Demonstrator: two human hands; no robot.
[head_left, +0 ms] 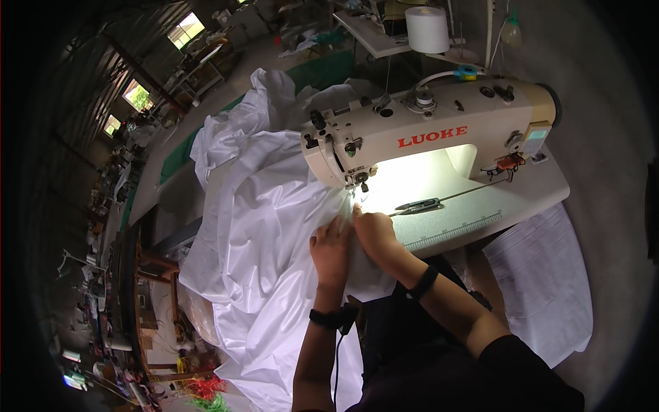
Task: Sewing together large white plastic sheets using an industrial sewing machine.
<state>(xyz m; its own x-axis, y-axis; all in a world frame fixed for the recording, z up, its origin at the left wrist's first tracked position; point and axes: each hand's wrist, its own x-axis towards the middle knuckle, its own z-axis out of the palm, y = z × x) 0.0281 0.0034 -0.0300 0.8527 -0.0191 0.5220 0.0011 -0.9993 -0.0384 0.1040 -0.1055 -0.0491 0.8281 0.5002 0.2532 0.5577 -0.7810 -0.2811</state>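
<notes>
White, shiny fabric spreads in folds over the left part of the sewing machine table and hangs down toward me. Its edge runs under the lit needle and presser foot. My left hand lies on the fabric just in front of the foot, fingers stretched forward. Close beside it, my right hand is closed at the fabric's edge, its forefinger and thumb near the foot; the other fingers are curled out of sight. Both wrists wear black bands.
Thread snips lie on the machine bed right of my hands, behind a printed ruler scale. A white thread cone stands behind the machine. More white cloth hangs at the right. Red and green strands lie low on the left.
</notes>
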